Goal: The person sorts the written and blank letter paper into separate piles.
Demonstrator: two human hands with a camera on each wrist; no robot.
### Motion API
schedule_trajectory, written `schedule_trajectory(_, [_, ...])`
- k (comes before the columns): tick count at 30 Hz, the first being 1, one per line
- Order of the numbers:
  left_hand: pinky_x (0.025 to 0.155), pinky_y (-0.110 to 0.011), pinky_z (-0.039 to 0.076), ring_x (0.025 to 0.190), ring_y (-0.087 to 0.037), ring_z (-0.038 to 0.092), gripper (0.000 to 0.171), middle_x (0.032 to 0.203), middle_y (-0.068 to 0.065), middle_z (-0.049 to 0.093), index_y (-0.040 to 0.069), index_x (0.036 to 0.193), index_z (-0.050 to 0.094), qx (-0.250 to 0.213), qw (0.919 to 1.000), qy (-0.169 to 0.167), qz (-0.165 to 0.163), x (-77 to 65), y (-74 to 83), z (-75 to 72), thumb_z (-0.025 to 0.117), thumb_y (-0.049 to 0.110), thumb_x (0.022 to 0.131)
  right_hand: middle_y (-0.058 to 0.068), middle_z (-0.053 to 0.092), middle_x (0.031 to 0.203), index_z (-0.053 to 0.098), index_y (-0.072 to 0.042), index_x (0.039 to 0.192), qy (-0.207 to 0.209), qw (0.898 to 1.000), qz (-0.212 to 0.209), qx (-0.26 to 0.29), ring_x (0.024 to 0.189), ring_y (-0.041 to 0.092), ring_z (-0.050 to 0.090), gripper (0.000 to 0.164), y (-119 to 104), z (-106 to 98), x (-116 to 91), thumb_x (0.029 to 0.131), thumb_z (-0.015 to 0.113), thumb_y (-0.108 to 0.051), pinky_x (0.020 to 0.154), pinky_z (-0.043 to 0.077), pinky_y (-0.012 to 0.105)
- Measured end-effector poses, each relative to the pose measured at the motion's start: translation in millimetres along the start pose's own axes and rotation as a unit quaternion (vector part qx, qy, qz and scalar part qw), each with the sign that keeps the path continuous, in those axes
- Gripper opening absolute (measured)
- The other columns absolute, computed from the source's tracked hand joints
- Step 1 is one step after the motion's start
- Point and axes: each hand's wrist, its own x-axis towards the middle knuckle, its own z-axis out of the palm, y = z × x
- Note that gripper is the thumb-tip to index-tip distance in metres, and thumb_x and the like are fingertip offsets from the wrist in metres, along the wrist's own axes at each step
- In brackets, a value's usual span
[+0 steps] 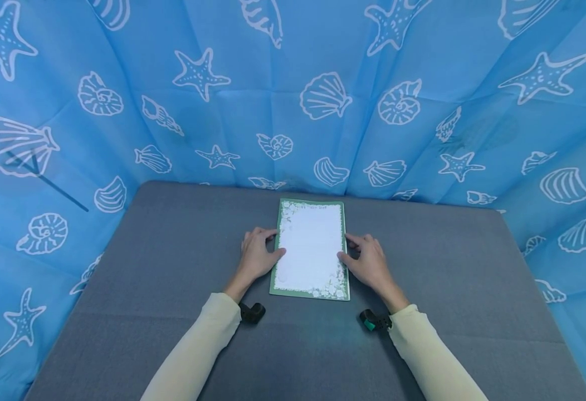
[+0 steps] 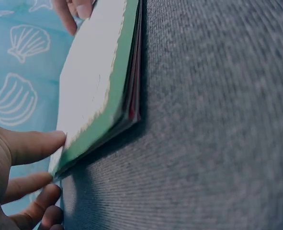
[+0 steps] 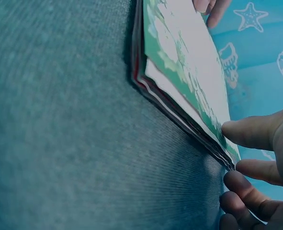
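A thin stack of paper sheets (image 1: 310, 245) lies upright in front of me, its top sheet white with a green border and pale flowers. My left hand (image 1: 258, 253) pinches its left edge, thumb on the top sheet and fingers at the side. At the right edge my right hand (image 1: 369, 260) does the same, thumb over the border. Layered edges of the stack (image 2: 131, 103) show dark, white and red lines in the left wrist view. From the right wrist, a white layer (image 3: 165, 86) peeks out below the green top sheet.
The stack lies on a grey cloth-covered table (image 1: 172, 250). Behind and beside it hangs a blue curtain (image 1: 273, 67) printed with white shells and starfish. A dark wrist device (image 1: 253, 313) sits at the left cuff, another dark device (image 1: 371, 320) at the right.
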Motion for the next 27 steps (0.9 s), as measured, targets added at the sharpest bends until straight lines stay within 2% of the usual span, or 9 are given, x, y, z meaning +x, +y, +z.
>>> schedule_trajectory(8, [0.089, -0.054, 0.037, 0.102, -0.036, 0.049, 0.05, 0.109, -0.016, 0.06, -0.001, 0.132, 0.065, 0.001, 0.9998, 0.011, -0.014, -0.7, 2.5, 0.8, 0.08, 0.019, 0.088, 0.021, 0.058, 0.109, 0.059, 0.003, 0.138, 0.008, 1.0, 0.006, 0.006, 0.1, 0.037, 0.053, 0.052, -0.5, 1.7, 0.4, 0.092, 0.075, -0.015, 0.081, 0.041, 0.051])
schedule_trajectory(16, [0.087, -0.05, 0.04, 0.1, -0.033, 0.05, 0.046, 0.103, -0.012, 0.059, 0.0, 0.128, 0.066, -0.023, 0.999, 0.032, -0.023, -0.5, 4.3, 2.5, 0.081, 0.011, 0.086, 0.018, 0.06, 0.104, 0.062, 0.004, 0.132, 0.033, 0.999, -0.006, 0.034, 0.097, 0.036, 0.057, 0.047, -0.2, 3.9, 0.5, 0.089, 0.077, -0.008, 0.084, 0.043, 0.051])
schedule_trajectory(22, [0.085, -0.043, 0.045, 0.094, -0.027, 0.055, 0.04, 0.101, -0.011, 0.065, 0.0, 0.125, 0.067, -0.064, 0.9964, 0.049, -0.024, 1.1, 7.0, 3.0, 0.078, 0.002, 0.087, 0.014, 0.065, 0.096, 0.064, 0.004, 0.129, 0.054, 0.995, -0.016, 0.088, 0.087, 0.027, 0.062, 0.042, -0.5, 4.5, 0.6, 0.089, 0.075, -0.003, 0.074, 0.049, 0.036])
schedule_trajectory(27, [0.075, -0.034, 0.046, 0.08, -0.02, 0.055, 0.038, 0.093, -0.01, 0.063, -0.003, 0.126, 0.065, -0.123, 0.9914, 0.041, -0.015, 2.0, 8.9, 0.4, 0.074, -0.002, 0.09, 0.015, 0.068, 0.091, 0.062, 0.004, 0.129, 0.053, 0.985, -0.018, 0.16, 0.078, 0.019, 0.062, 0.041, 1.1, 2.4, 0.9, 0.091, 0.074, -0.001, 0.066, 0.048, 0.022])
